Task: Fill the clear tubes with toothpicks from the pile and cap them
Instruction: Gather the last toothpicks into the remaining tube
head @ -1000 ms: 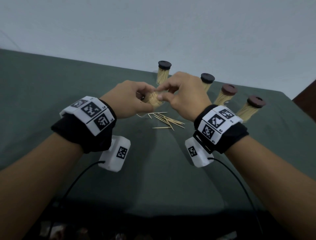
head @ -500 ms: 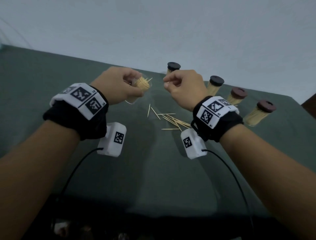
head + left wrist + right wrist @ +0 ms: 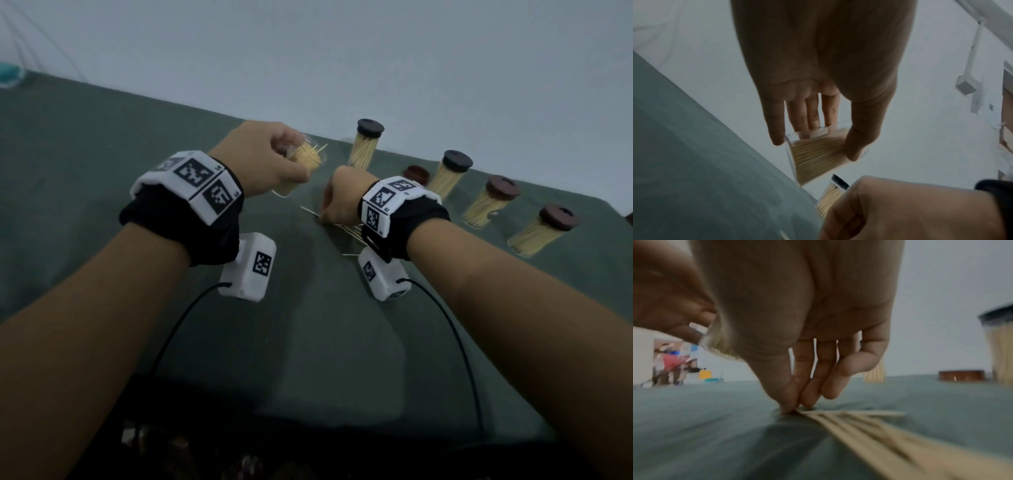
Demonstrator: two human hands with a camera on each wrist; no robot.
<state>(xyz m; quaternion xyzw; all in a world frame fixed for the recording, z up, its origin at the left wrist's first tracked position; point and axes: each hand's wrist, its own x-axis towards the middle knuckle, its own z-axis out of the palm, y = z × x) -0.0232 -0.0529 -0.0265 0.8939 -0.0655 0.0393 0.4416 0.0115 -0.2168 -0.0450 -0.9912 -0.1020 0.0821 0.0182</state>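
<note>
While the left hand (image 3: 263, 161) grips the uncapped clear tube (image 3: 301, 168) aloft, nearly full, the right hand (image 3: 797, 386) pinches loose toothpicks (image 3: 869, 423) on the green cloth (image 3: 102, 171). Light, stiff, slippery slivers; best gathered at their ends.

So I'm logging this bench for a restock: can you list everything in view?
Open tube: one, clear, packed with toothpicks, uncapped, held tilted above the cloth.
Capped tubes: four, clear, full; two black caps, two brown; standing in a row at the back right.
Loose cap: one, brown, on the cloth in that row.
Loose toothpicks: a small scatter, pale wood, centre of the cloth.
Cloth: one, grey-green, covering the table.
Hands: left hand grips the open tube; right hand pinches at the loose toothpicks.
</note>
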